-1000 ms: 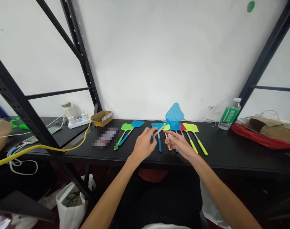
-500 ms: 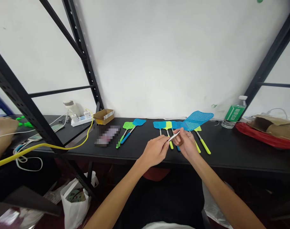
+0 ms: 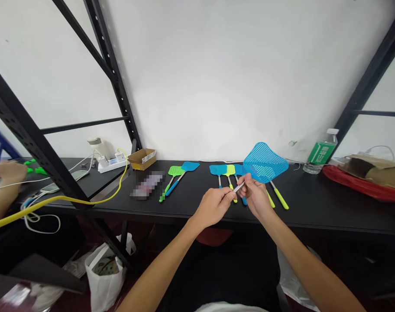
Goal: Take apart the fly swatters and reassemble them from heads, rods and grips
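Note:
Both hands hold one blue fly swatter [image 3: 265,162] above the black table's [image 3: 314,208] front middle. My left hand [image 3: 214,205] pinches the near end of its silver telescopic rod. My right hand [image 3: 256,196] grips the rod close under the blue mesh head, which tilts up to the right. Behind the hands, several more swatters [image 3: 228,173] lie side by side on the table, blue and yellow-green, with yellow handles [image 3: 280,198] showing at the right. Two other swatters [image 3: 176,175], one green and one blue, lie to the left.
A small cardboard box [image 3: 141,158] and a power strip [image 3: 110,163] stand at the back left, with a yellow cable [image 3: 64,199] hanging over the edge. A green-labelled water bottle [image 3: 321,151] and a brown bag on red cloth [image 3: 366,177] sit at the right. Another person's hand [image 3: 7,173] is at the far left.
The swatter's head swung from upright over the row to the right, then rose again. Both hands drew nearer to me and the rod between them looks shorter.

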The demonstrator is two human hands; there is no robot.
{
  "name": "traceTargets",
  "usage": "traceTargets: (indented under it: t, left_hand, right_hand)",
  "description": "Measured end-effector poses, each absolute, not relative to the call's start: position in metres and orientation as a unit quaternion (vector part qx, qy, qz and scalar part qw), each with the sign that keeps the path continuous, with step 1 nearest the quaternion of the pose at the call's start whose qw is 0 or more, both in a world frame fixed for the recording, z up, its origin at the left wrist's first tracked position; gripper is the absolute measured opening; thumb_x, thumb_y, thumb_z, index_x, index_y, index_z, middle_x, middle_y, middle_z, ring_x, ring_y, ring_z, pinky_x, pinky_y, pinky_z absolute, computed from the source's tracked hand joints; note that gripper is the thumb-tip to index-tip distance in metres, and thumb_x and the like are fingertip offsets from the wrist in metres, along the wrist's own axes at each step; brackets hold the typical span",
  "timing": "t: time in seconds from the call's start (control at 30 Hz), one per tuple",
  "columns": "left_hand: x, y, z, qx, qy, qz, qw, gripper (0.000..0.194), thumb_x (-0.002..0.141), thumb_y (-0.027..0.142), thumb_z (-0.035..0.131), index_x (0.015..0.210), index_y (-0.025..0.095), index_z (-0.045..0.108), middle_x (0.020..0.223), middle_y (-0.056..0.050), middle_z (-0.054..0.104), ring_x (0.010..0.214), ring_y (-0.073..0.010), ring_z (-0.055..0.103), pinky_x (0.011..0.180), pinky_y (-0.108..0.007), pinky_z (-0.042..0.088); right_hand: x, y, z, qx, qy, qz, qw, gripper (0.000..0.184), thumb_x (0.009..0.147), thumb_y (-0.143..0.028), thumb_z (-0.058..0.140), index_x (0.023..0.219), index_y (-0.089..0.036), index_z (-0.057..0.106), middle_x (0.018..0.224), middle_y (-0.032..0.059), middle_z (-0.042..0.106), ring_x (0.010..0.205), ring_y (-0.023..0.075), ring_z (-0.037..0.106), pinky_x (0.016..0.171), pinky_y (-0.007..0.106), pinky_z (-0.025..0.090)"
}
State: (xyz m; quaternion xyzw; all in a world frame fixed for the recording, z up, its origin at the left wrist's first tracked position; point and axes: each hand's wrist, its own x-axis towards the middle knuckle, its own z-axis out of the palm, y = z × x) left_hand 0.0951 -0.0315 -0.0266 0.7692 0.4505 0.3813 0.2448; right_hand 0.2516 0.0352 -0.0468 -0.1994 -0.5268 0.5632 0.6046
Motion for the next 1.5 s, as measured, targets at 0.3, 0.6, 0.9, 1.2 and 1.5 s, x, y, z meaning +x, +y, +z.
traceTargets:
  t: [0.3, 0.6, 0.9, 1.2, 1.5]
  left_hand:
    - [0.1, -0.027, -0.03, 0.738, 0.415, 0.393, 0.359, 0.039, 0.1, 0.047, 0.034, 0.084, 0.019, 0.056, 0.053, 0.005, 0.047, 0.043, -0.0094, 0.041, 0.05, -0.021, 0.032]
    - [0.102, -0.034, -0.032, 0.767, 0.578, 0.277, -0.015, 0.032, 0.099, 0.042, 0.041, 0.091, 0.025, 0.067, 0.075, -0.004, 0.069, 0.071, -0.021, 0.064, 0.062, -0.028, 0.034]
    - [0.09, -0.036, -0.023, 0.804, 0.546, 0.235, -0.013, 0.038, 0.101, 0.044, 0.036, 0.09, 0.025, 0.068, 0.07, -0.004, 0.067, 0.068, -0.0213, 0.064, 0.058, -0.029, 0.03]
    - [0.077, -0.035, -0.015, 0.823, 0.524, 0.216, 0.031, 0.033, 0.099, 0.039, 0.039, 0.085, 0.025, 0.066, 0.066, -0.003, 0.063, 0.067, -0.0206, 0.062, 0.06, -0.028, 0.033]
    - [0.077, -0.036, -0.014, 0.803, 0.527, 0.272, 0.064, 0.023, 0.094, 0.028, 0.044, 0.112, 0.028, 0.059, 0.069, 0.004, 0.062, 0.063, -0.0171, 0.057, 0.059, -0.026, 0.031]
  right_hand:
    - [0.256, 0.037, -0.044, -0.223, -0.55, 0.544, 0.593, 0.044, 0.083, -0.062, 0.065, 0.07, -0.02, 0.063, 0.052, -0.003, 0.04, 0.048, 0.0112, 0.04, 0.046, 0.027, 0.036]
    - [0.256, 0.045, -0.047, -0.25, -0.517, 0.536, 0.619, 0.046, 0.079, -0.065, 0.067, 0.07, -0.02, 0.062, 0.055, -0.0015, 0.045, 0.048, 0.0114, 0.043, 0.045, 0.027, 0.039]
    - [0.294, 0.07, -0.036, -0.224, -0.447, 0.54, 0.677, 0.039, 0.077, -0.053, 0.077, 0.07, -0.019, 0.059, 0.057, -0.0044, 0.045, 0.048, 0.0075, 0.041, 0.044, 0.022, 0.039]
    - [0.343, 0.088, -0.028, -0.223, -0.423, 0.531, 0.699, 0.032, 0.081, -0.049, 0.075, 0.083, -0.019, 0.064, 0.06, -0.0055, 0.042, 0.052, 0.0069, 0.042, 0.046, 0.019, 0.041]
    - [0.322, 0.059, -0.01, -0.172, -0.438, 0.511, 0.719, 0.032, 0.086, -0.049, 0.066, 0.101, -0.021, 0.071, 0.06, -0.0035, 0.047, 0.051, 0.0088, 0.043, 0.047, 0.022, 0.041]
